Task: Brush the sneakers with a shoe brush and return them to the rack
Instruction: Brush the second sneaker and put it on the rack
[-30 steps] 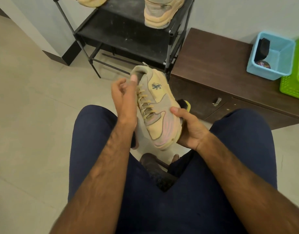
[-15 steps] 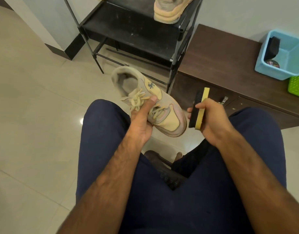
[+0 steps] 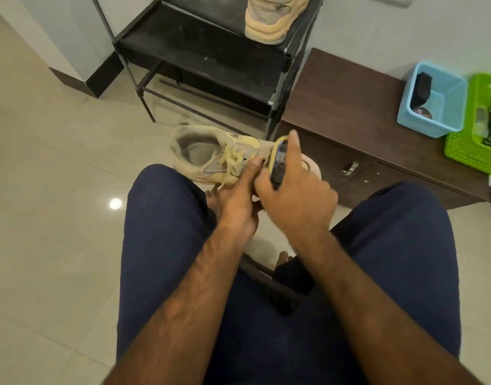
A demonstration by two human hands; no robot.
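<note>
A worn beige and yellow sneaker (image 3: 199, 151) lies sideways above my knees, its opening toward me. My left hand (image 3: 238, 201) grips it from below, thumb by the laces. My right hand (image 3: 294, 195) holds a shoe brush (image 3: 279, 159) with a yellow back and dark body, laid across the sneaker's front part; the toe is half hidden behind that hand. The second sneaker (image 3: 272, 18) stands on the upper shelf of the black shoe rack (image 3: 199, 51).
A dark wooden low cabinet (image 3: 344, 107) stands right of the rack, carrying a blue basket (image 3: 433, 101) and a green basket (image 3: 477, 129). Pale floor tiles (image 3: 58, 176) spread to the left. My legs in dark blue trousers (image 3: 161, 232) fill the foreground.
The sneaker has tipped from upright to lying sideways with its opening toward me. My right hand has brought the brush from beside the toe onto the sneaker's front.
</note>
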